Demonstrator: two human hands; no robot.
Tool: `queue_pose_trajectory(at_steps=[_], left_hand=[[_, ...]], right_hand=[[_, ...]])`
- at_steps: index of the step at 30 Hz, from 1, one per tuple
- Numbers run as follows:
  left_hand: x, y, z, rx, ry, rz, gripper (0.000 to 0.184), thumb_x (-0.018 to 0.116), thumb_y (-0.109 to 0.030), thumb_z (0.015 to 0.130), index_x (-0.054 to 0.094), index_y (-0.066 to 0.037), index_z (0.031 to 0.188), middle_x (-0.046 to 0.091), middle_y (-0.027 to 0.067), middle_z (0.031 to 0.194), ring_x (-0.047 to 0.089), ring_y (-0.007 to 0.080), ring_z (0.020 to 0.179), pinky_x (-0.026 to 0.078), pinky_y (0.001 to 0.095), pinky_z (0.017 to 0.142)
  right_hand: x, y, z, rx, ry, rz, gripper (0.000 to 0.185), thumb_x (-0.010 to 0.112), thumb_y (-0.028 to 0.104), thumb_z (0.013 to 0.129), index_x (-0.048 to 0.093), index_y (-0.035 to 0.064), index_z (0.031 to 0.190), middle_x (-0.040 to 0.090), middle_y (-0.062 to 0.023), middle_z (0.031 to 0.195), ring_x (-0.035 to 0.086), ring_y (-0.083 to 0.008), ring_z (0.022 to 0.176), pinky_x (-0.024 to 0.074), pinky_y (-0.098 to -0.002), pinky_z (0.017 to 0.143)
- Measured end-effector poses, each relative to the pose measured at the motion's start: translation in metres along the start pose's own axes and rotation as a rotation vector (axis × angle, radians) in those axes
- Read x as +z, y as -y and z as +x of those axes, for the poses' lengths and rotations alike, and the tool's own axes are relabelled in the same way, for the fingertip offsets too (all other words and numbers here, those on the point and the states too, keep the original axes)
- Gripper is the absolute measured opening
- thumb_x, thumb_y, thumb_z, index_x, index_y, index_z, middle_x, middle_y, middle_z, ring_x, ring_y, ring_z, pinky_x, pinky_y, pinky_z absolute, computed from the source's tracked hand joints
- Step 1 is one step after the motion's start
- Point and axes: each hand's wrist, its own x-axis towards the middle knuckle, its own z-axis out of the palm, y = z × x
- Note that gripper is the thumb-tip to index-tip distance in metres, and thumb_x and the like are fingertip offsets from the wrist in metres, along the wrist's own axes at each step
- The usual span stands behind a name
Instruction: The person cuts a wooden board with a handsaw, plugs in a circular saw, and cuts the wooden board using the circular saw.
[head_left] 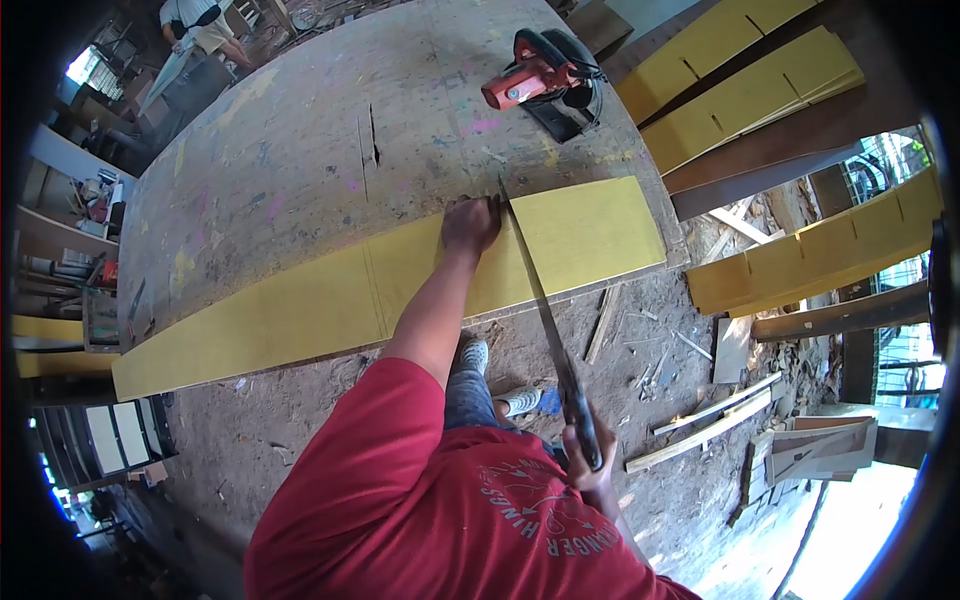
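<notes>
A long yellow board (pixel 300 290) lies across the near edge of the worktable, with pencil lines drawn across it. My left hand (pixel 470 222) grips the board at its far edge, fingers curled, right beside the saw blade. My right hand (pixel 588 455) is wrapped around the dark handle of a handsaw (pixel 545 310), low in front of my body. The saw's long blade crosses the board from near to far, its narrow tip extending past the far edge. How deep the teeth sit in the board I cannot tell.
A red circular saw (pixel 540 82) sits on the worn, paint-spotted worktable (pixel 300 140). Slotted yellow boards (pixel 750 100) are stacked at the right, and another slotted board (pixel 820 245) stands nearer. Wood strips (pixel 705 425) litter the dirt floor. Another person (pixel 205 25) is at the far left.
</notes>
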Motion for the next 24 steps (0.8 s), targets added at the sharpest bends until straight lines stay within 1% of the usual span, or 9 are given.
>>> queue_pose_trajectory(at_steps=[1, 4, 5, 6, 9, 13, 14, 18, 24], left_hand=[[0.002, 0.001, 0.001, -0.001, 0.011, 0.013, 0.059, 0.039, -0.045, 0.112, 0.08, -0.004, 0.104, 0.076, 0.0289, 0.108, 0.068, 0.0464, 0.115, 0.051, 0.0585, 0.103], [-0.004, -0.008, 0.003, -0.008, 0.02, -0.011, 0.06, 0.037, -0.045, 0.112, 0.081, -0.004, 0.105, 0.076, 0.0279, 0.109, 0.069, 0.0453, 0.115, 0.048, 0.0569, 0.106], [-0.007, -0.01, -0.001, -0.018, 0.02, -0.029, 0.061, 0.036, -0.044, 0.113, 0.081, -0.005, 0.106, 0.076, 0.0274, 0.11, 0.069, 0.0447, 0.115, 0.046, 0.0562, 0.108], [-0.004, -0.009, -0.005, -0.029, 0.023, -0.025, 0.06, 0.036, -0.044, 0.113, 0.081, -0.004, 0.105, 0.076, 0.0274, 0.11, 0.069, 0.0448, 0.115, 0.046, 0.0564, 0.108], [0.003, -0.01, 0.001, -0.039, 0.031, -0.017, 0.059, 0.037, -0.043, 0.113, 0.081, -0.004, 0.103, 0.077, 0.027, 0.109, 0.069, 0.0451, 0.114, 0.046, 0.0569, 0.108], [-0.002, -0.006, 0.005, -0.065, 0.075, 0.006, 0.059, 0.038, -0.043, 0.112, 0.081, -0.004, 0.103, 0.077, 0.0263, 0.109, 0.069, 0.045, 0.114, 0.046, 0.057, 0.108], [-0.005, -0.009, 0.001, -0.05, 0.094, 0.02, 0.058, 0.038, -0.043, 0.112, 0.081, -0.004, 0.103, 0.077, 0.0262, 0.109, 0.069, 0.0449, 0.114, 0.046, 0.057, 0.108], [-0.007, -0.012, -0.002, -0.005, 0.005, 0.005, 0.058, 0.039, -0.043, 0.112, 0.081, -0.004, 0.102, 0.077, 0.0266, 0.106, 0.07, 0.044, 0.112, 0.046, 0.0563, 0.107], [0.003, -0.004, -0.001, 0.009, -0.032, -0.006, 0.058, 0.04, -0.042, 0.112, 0.081, -0.004, 0.1, 0.077, 0.0264, 0.103, 0.07, 0.0436, 0.11, 0.048, 0.0558, 0.105]], right_hand=[[-0.002, 0.002, -0.004, 0.046, 0.04, 0.032, 0.058, 0.062, 0.01, 0.102, 0.047, -0.0124, 0.154, 0.065, -0.0272, 0.146, 0.062, -0.0265, 0.137, 0.0459, -0.0376, 0.114], [0.03, -0.018, 0.074, -0.057, -0.072, -0.02, 0.06, 0.068, 0.019, 0.104, 0.051, -0.0107, 0.153, 0.077, -0.0209, 0.119, 0.07, -0.0183, 0.106, 0.0548, -0.0347, 0.097], [0.038, -0.013, 0.097, 0.091, -0.059, 0.011, 0.061, 0.071, 0.024, 0.104, 0.053, -0.0112, 0.15, 0.076, -0.0154, 0.103, 0.067, -0.0145, 0.095, 0.0553, -0.0324, 0.089], [0.043, -0.008, 0.114, 0.038, -0.069, -0.014, 0.062, 0.073, 0.027, 0.103, 0.055, -0.0119, 0.148, 0.072, -0.0126, 0.094, 0.062, -0.0106, 0.09, 0.0544, -0.0302, 0.083], [0.032, -0.014, 0.089, 0.098, -0.022, -0.058, 0.063, 0.07, 0.026, 0.103, 0.052, -0.0113, 0.151, 0.076, -0.0178, 0.1, 0.065, -0.0114, 0.092, 0.0552, -0.0316, 0.084], [0.001, -0.009, -0.004, -0.066, -0.069, 0.022, 0.048, 0.067, 0.023, 0.105, 0.06, -0.0096, 0.139, 0.061, 0.0018, 0.084, 0.051, -0.0076, 0.077, 0.0445, -0.029, 0.066], [0.002, -0.012, -0.006, -0.058, -0.079, -0.002, 0.048, 0.068, 0.023, 0.104, 0.061, -0.0104, 0.139, 0.063, 0.0011, 0.085, 0.053, -0.0084, 0.077, 0.0454, -0.0293, 0.067], [0.03, -0.024, 0.076, 0.075, -0.051, -0.009, 0.06, 0.069, 0.02, 0.103, 0.051, -0.0112, 0.152, 0.075, -0.0255, 0.123, 0.069, -0.02, 0.118, 0.0528, -0.0358, 0.102], [0.026, -0.043, 0.056, -0.026, -0.04, -0.027, 0.061, 0.069, 0.014, 0.101, 0.05, -0.0112, 0.153, 0.071, -0.026, 0.135, 0.065, -0.0214, 0.128, 0.0484, -0.0369, 0.11]])
